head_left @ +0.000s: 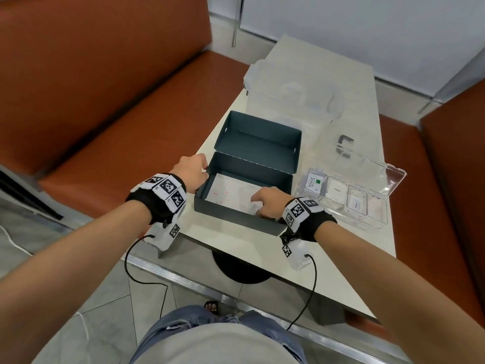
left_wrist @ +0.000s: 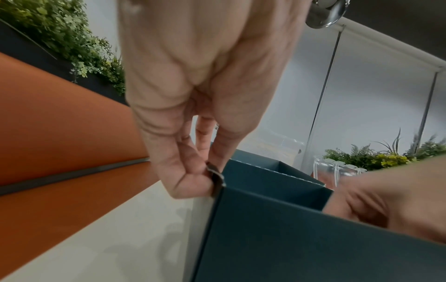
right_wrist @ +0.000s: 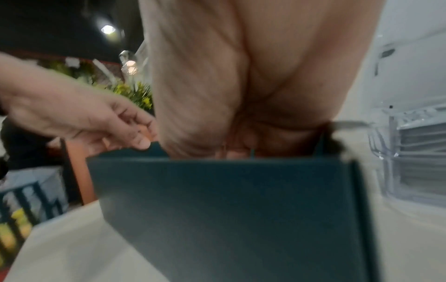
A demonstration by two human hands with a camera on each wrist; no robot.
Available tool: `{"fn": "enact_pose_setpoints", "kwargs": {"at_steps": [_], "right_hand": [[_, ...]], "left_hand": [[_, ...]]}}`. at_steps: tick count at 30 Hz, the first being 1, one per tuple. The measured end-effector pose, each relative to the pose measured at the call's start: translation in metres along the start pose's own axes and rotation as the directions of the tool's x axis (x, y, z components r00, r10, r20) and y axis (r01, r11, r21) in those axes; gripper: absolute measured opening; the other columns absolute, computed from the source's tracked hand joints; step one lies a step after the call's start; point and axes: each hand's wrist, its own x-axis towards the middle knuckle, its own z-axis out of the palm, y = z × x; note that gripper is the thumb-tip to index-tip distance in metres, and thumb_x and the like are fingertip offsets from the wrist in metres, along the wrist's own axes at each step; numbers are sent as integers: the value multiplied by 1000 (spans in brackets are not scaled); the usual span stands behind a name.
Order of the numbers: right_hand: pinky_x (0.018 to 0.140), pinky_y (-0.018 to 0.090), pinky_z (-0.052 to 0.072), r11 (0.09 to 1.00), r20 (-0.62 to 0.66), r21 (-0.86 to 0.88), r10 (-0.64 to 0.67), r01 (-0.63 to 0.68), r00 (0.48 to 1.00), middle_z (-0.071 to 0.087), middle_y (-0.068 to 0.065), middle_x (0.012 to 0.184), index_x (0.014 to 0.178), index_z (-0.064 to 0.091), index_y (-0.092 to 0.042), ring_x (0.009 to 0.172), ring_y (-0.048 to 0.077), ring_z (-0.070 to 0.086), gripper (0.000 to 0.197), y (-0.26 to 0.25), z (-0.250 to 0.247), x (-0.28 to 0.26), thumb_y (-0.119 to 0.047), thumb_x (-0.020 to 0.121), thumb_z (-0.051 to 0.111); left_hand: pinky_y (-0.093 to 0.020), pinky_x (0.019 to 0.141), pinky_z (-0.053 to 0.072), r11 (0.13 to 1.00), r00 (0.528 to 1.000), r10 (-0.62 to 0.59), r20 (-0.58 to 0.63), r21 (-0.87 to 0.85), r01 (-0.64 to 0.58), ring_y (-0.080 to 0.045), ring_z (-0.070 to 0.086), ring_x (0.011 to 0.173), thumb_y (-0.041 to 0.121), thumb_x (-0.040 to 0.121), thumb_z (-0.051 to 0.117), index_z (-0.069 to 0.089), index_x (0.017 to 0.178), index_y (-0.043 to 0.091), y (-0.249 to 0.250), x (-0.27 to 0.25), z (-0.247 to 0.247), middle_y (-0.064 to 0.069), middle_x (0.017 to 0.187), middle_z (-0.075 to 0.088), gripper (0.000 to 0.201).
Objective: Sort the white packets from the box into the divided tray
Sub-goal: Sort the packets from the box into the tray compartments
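Note:
A dark teal box [head_left: 236, 219] lies open on the table with its lid folded back. White packets [head_left: 231, 191] cover its floor. My left hand [head_left: 203, 172] pinches the flap at the box's far left corner, which the left wrist view shows closely as hand [left_wrist: 212, 175] on box [left_wrist: 289, 238]. My right hand [head_left: 258, 208] reaches into the near right of the box, its fingers curled around a white packet [head_left: 252, 206]. In the right wrist view the box wall [right_wrist: 229, 209] hides those fingers. The clear divided tray [head_left: 378, 222] sits to the right, with a Stevia packet [head_left: 313, 183] and other white packets [head_left: 337, 191] in its compartments.
The beige table [head_left: 341, 258] ends close to my body at a metal-edged front. Clear plastic packaging [head_left: 294, 93] and a small dark bracket [head_left: 345, 140] lie behind the box. Orange bench seats [head_left: 131, 114] flank the table. The tray's open lid [head_left: 388, 177] stands behind its compartments.

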Motion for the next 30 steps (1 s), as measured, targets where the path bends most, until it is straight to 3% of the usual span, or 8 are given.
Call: {"fn": "enact_pose_setpoints", "kwargs": {"at_steps": [4,8,11,16,18,21,25,30], "right_hand": [[49,15,47,916,-143,400,38,23,989,61,-3,83,84,63,-18,81,20,62,13,4,-14,-4,-19,81,75],[63,33,61,667,-221,739,107,95,970,65,12,99,106,61,-7,88,25,68,23,7,-32,-19,-8,85,70],[64,32,60,447,-241,881,147,153,959,65,18,106,108,60,-6,89,25,68,18,6,-47,-34,-9,91,63],[82,38,58,229,-305,931,61,284,950,66,20,110,117,59,2,98,28,68,23,8,-65,-57,-4,96,52],[80,36,58,241,-367,909,80,340,927,68,18,107,117,60,2,96,27,69,24,10,-70,-66,-3,93,57],[63,23,53,424,-480,832,224,359,848,71,9,91,107,65,-6,79,16,70,22,21,-78,-75,-7,86,69],[56,21,50,600,-570,737,305,310,763,60,1,75,90,65,-23,64,11,59,20,49,-90,-86,-13,78,77],[49,16,47,607,-568,743,347,283,747,59,-3,71,94,67,-15,59,5,56,24,80,-105,-94,-13,74,80]], "left_hand": [[-41,81,58,1000,1000,8,10,-7,-8,-31,63,90,17,98,54,51,122,14,-3,0,-1,-17,116,58,24],[-33,83,52,989,977,143,-156,48,-137,-23,59,96,20,96,58,52,126,15,8,0,-8,-11,121,58,32],[-14,70,42,937,913,322,-249,-50,-344,-9,55,90,28,97,55,56,123,17,38,-7,-13,-1,114,60,28],[-34,80,60,769,916,400,34,-556,-315,-13,64,102,46,96,50,55,123,20,104,-29,-5,1,118,62,38],[-34,73,61,657,904,390,178,-741,-138,-17,68,97,40,98,51,56,120,21,127,-36,2,-6,119,62,30],[-42,76,60,431,832,431,350,-890,151,-26,69,97,17,100,50,59,124,12,152,-39,6,-14,122,63,26],[-43,84,58,375,776,505,376,-906,195,-31,68,104,-2,97,47,62,120,12,174,-32,7,-14,117,67,31],[-36,66,61,379,854,405,326,-910,168,-31,68,98,-4,93,56,56,127,2,199,-23,15,-21,122,62,34]]}}
